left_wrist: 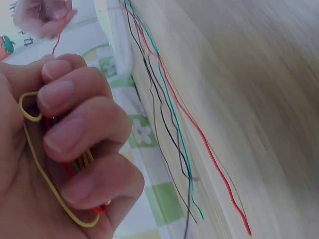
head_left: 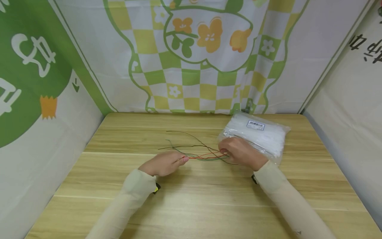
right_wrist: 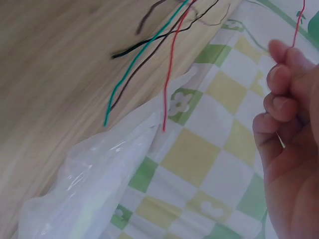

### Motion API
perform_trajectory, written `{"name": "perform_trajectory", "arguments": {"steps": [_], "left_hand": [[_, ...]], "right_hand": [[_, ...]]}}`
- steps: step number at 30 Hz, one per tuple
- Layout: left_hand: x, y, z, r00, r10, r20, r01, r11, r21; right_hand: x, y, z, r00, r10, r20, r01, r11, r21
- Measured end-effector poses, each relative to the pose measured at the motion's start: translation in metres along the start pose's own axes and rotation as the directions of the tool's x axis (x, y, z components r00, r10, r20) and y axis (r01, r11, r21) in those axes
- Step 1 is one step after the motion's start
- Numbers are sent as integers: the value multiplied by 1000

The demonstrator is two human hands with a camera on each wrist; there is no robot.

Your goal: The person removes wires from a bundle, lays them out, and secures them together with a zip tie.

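Observation:
My left hand (head_left: 164, 163) curls its fingers around a bundle of thin wires, with a looped yellow wire (left_wrist: 42, 179) and some red showing in the palm. A red wire (head_left: 192, 158) runs from its fingertips across to my right hand (head_left: 242, 153), which pinches the wire's other part between thumb and fingertip. Beneath this stretch, several loose wires lie on the table: a green wire (left_wrist: 172, 107), another red wire (left_wrist: 204, 139), and dark wires (head_left: 185, 146) that cross and fan out to the left in the head view.
A clear plastic bag (head_left: 262, 132) of white contents, with a barcode label (head_left: 255, 125), lies at the back right, close beyond my right hand. The wooden table (head_left: 191, 205) is bordered at the back by a checkered, flowered cloth (head_left: 191, 79) and by printed cloths at both sides.

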State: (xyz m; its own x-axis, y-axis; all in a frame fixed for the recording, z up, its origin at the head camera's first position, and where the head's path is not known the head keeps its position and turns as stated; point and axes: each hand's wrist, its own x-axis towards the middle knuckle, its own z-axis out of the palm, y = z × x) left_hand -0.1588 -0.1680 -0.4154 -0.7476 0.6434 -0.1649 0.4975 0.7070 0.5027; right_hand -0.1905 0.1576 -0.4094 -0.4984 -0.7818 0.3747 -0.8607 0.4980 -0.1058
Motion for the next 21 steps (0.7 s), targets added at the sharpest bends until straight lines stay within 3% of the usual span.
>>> {"name": "perform_trajectory", "arguments": {"steps": [5,11,14,21], "left_hand": [[-7,-9,-5,1000,3,0,-3,1000,1],[-19,-24,-10,998,-63,-14,62,997,-40],[-25,-33,-11,998,-61,2,61,997,-57],[-38,-49,-14,998,-48,-28,49,998,47]], "right_hand": [[-7,6,-2,998,45,45,-44,999,-17],[-19,13,-10,992,103,67,-103,995,-8],[-26,20,-13,988,130,79,-131,991,7],[-44,34,-18,974,205,97,-208,978,23]]}}
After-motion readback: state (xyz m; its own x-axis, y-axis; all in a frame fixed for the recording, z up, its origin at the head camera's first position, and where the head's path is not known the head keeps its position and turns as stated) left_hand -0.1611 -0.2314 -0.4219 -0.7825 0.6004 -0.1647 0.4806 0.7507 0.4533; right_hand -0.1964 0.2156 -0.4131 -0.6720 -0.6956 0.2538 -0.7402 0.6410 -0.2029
